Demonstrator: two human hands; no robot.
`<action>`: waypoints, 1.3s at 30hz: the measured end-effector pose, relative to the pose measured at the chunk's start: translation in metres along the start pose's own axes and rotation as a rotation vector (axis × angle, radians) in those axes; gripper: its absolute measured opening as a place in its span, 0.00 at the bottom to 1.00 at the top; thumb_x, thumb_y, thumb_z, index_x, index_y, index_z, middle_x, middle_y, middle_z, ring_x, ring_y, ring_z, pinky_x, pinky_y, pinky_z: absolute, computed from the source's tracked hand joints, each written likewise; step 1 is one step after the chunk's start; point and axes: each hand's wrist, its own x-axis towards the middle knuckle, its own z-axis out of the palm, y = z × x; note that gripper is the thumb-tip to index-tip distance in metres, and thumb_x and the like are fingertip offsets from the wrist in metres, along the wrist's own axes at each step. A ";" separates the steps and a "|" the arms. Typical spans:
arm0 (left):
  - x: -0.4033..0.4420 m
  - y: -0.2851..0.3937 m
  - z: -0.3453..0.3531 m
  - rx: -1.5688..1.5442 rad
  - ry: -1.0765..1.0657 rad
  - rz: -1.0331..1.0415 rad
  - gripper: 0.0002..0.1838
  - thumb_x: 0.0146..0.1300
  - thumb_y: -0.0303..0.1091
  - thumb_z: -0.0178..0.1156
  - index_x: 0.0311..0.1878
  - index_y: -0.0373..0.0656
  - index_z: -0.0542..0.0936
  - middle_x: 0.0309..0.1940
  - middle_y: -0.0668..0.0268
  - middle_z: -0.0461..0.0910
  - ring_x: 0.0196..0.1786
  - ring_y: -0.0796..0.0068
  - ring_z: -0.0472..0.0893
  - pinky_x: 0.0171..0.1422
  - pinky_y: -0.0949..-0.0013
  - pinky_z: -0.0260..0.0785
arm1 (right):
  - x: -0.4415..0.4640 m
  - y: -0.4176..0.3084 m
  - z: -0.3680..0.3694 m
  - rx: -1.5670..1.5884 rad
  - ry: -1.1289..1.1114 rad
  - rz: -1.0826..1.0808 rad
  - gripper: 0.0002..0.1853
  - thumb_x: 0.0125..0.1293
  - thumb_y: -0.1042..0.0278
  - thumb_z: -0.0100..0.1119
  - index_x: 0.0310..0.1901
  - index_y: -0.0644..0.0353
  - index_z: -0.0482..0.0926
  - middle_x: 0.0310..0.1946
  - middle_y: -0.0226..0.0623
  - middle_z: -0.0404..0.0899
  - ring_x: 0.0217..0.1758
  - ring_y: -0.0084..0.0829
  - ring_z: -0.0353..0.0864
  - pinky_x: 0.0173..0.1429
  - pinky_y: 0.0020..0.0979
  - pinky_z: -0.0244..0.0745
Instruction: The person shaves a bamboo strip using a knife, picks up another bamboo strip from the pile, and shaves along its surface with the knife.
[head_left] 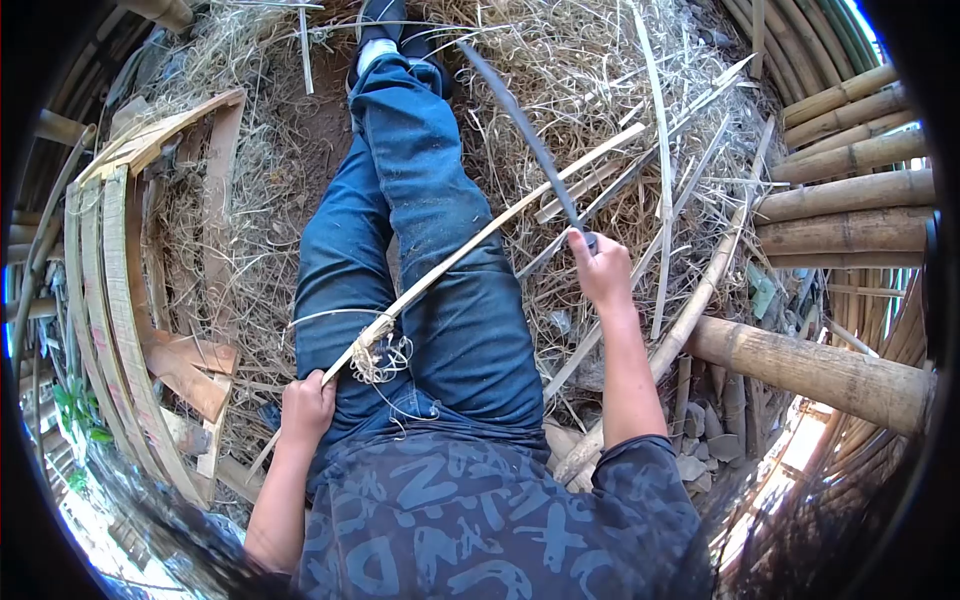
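Note:
Near my left hip, my left hand (308, 410) is closed around the lower end of a long pale bamboo strip (462, 252). The strip slants up across my thighs to the right. Curled thin shavings (380, 355) cling to it just above that hand. My right hand (602, 268) grips the dark handle of a long knife (522, 128) beyond my right thigh. Its narrow grey blade points up and to the left, crossing the strip's line near the strip's upper part; whether they touch I cannot tell.
Shavings (540, 60) cover the ground around my outstretched legs (420, 190). On the left stands a wooden slatted frame (120, 290). Several split bamboo strips (665, 170) lie to the right, beside a thick bamboo pole (810, 368) and a wall of stacked bamboo (850, 205).

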 end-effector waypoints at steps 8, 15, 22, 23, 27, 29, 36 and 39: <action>0.008 0.004 -0.013 -0.106 -0.077 -0.046 0.14 0.66 0.34 0.58 0.28 0.33 0.78 0.20 0.42 0.73 0.26 0.38 0.75 0.29 0.51 0.66 | -0.043 -0.075 0.056 0.162 -0.050 -0.252 0.33 0.50 0.31 0.67 0.27 0.61 0.83 0.23 0.51 0.82 0.32 0.51 0.85 0.39 0.46 0.80; 0.018 -0.016 -0.010 -0.207 -0.200 -0.099 0.21 0.69 0.38 0.59 0.25 0.29 0.74 0.14 0.52 0.65 0.20 0.71 0.61 0.26 0.60 0.61 | -0.043 -0.064 0.040 0.247 -0.225 -0.280 0.29 0.47 0.39 0.72 0.29 0.64 0.83 0.25 0.52 0.82 0.34 0.51 0.84 0.41 0.42 0.79; 0.020 -0.025 -0.012 -0.295 -0.253 -0.148 0.26 0.70 0.42 0.59 0.17 0.36 0.70 0.12 0.72 0.60 0.20 0.83 0.58 0.23 0.65 0.52 | -0.065 -0.058 0.030 0.449 -0.296 -0.170 0.23 0.47 0.53 0.73 0.33 0.68 0.81 0.25 0.49 0.82 0.32 0.45 0.85 0.40 0.38 0.77; 0.022 -0.031 -0.012 -0.297 -0.276 -0.136 0.26 0.71 0.43 0.57 0.18 0.38 0.70 0.12 0.73 0.60 0.20 0.83 0.58 0.22 0.66 0.51 | -0.069 -0.057 0.033 0.471 -0.248 -0.186 0.21 0.48 0.55 0.72 0.31 0.68 0.80 0.23 0.45 0.81 0.28 0.39 0.83 0.38 0.36 0.76; 0.023 -0.046 -0.018 -0.598 -0.381 -0.202 0.25 0.74 0.44 0.53 0.19 0.44 0.69 0.12 0.76 0.60 0.17 0.85 0.58 0.20 0.71 0.48 | -0.082 -0.049 0.042 0.666 -0.123 -0.126 0.18 0.51 0.58 0.72 0.28 0.66 0.79 0.18 0.34 0.77 0.22 0.24 0.72 0.32 0.30 0.70; 0.023 -0.042 -0.033 -0.724 -0.388 -0.291 0.24 0.75 0.44 0.51 0.20 0.46 0.67 0.12 0.77 0.60 0.16 0.86 0.58 0.19 0.73 0.47 | -0.085 -0.041 0.046 0.687 -0.056 -0.075 0.16 0.51 0.59 0.71 0.27 0.66 0.79 0.18 0.33 0.78 0.22 0.24 0.72 0.32 0.30 0.70; 0.061 -0.066 -0.049 -0.738 -0.056 -0.349 0.15 0.74 0.46 0.53 0.34 0.46 0.70 0.17 0.78 0.62 0.16 0.88 0.61 0.16 0.79 0.53 | -0.083 0.012 0.086 0.728 0.292 0.210 0.11 0.54 0.68 0.68 0.23 0.62 0.76 0.16 0.24 0.75 0.19 0.17 0.70 0.26 0.27 0.65; 0.090 -0.117 -0.044 -0.334 0.220 -0.237 0.21 0.67 0.39 0.61 0.56 0.37 0.70 0.39 0.57 0.78 0.34 0.66 0.78 0.39 0.63 0.74 | -0.095 0.030 0.090 0.707 0.339 0.337 0.13 0.50 0.63 0.67 0.21 0.63 0.76 0.15 0.30 0.75 0.19 0.22 0.72 0.27 0.32 0.67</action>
